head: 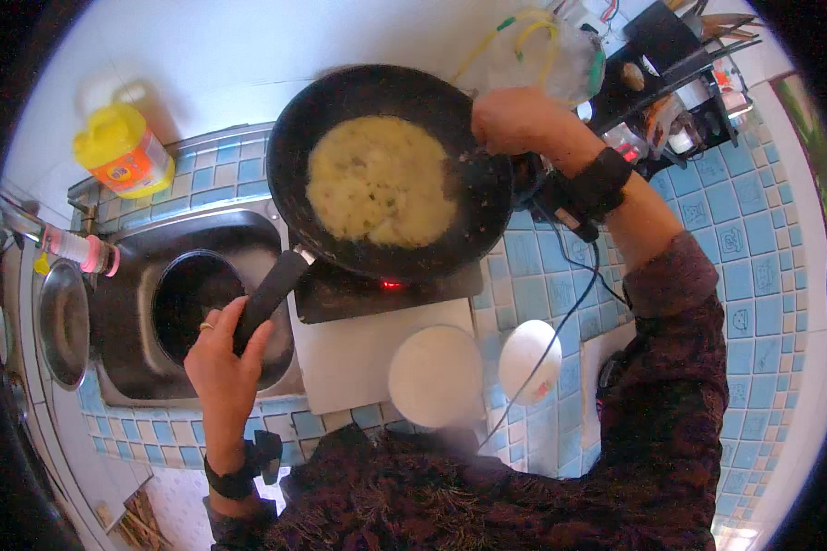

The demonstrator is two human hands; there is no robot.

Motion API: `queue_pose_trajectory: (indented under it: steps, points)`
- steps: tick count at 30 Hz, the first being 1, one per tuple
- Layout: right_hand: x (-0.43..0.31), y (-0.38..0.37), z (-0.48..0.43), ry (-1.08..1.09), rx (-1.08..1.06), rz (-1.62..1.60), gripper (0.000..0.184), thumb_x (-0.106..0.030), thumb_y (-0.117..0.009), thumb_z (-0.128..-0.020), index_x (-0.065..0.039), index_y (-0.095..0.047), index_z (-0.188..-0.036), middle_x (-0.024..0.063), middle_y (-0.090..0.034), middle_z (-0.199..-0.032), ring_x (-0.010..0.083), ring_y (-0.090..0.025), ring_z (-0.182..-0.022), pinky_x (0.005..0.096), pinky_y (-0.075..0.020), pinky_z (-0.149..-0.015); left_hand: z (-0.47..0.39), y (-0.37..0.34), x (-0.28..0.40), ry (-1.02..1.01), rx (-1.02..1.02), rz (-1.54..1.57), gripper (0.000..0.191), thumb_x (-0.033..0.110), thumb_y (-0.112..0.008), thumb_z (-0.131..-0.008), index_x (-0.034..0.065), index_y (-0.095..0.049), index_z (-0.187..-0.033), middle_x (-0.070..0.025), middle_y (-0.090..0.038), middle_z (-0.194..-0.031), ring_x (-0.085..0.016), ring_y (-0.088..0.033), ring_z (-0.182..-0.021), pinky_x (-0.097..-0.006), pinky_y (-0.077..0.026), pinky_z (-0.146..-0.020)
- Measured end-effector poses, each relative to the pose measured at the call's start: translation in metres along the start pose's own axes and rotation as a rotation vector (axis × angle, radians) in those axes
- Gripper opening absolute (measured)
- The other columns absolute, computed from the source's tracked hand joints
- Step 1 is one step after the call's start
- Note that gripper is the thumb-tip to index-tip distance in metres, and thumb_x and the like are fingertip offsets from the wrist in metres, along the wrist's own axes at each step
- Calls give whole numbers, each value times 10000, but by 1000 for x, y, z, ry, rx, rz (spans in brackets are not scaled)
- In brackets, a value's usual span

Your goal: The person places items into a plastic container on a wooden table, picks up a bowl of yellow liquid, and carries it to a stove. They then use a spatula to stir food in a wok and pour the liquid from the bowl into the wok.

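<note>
My left hand (227, 361) grips the black handle of a large dark wok (386, 82) from its lower left side. In the wok lies a pale yellow, soupy food (379, 182) with green bits. The wok stands on a black electric cooktop (386, 296) with a red light showing. My right hand (513, 120) is closed over the wok's right rim; what it holds, if anything, is hidden by the fingers. Below the cooktop are a round off-white lid or plate (435, 377) and a white oval dish (529, 361), with a black cable crossing the dish.
A steel sink (131, 372) with a dark round pan (196, 303) is at the left, under a faucet (76, 248). A yellow jug (124, 151) stands by the wall. A black rack (668, 76) with jars is at the upper right. A cable (579, 303) runs over the blue tiles.
</note>
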State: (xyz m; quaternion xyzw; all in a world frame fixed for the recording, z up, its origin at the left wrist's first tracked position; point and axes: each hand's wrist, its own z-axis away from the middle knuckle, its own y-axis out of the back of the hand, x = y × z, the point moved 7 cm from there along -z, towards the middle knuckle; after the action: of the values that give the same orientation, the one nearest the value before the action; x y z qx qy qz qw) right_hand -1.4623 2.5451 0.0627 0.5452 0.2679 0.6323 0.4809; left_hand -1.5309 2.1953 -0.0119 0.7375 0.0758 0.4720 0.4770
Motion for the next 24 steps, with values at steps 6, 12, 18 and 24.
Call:
queue_pose_trajectory:
  steps: [6,12,18,24]
  points:
    - [3,38,-10,-154,-148,160,147,-176,-586,-613,-72,-626,-710,110,-609,-706,310,-592,-662,409,-466,-574,16,8,-10,6,-19,5,325,174,-625,-743,36,-554,-1029,-116,-579,-885,-259,-573,-799,-313,-440,-699]
    - [-16,8,-17,4,114,-5,148,-152,-590,-609,-60,-634,-716,119,-616,-732,306,-596,-657,390,-471,-562,16,1,0,-34,-135,69,341,145,-602,-747,13,-536,-1054,-153,-579,-917,-284,-570,-815,-334,-436,-717]
    - [19,16,-15,-64,-214,7,144,-130,-552,-651,-43,-629,-736,148,-612,-691,312,-605,-616,410,-476,-550,14,1,-9,-33,-212,183,378,168,-615,-745,-6,-524,-1068,-170,-583,-879,-277,-569,-791,-331,-432,-712]
    - [-13,-8,-7,-43,-174,-215,145,-159,-605,-636,-74,-656,-743,117,-622,-720,303,-595,-686,373,-465,-592,15,-3,-3,-55,-215,197,379,172,-618,-750,-17,-525,-1066,-161,-587,-880,-249,-569,-778,-314,-432,-705]
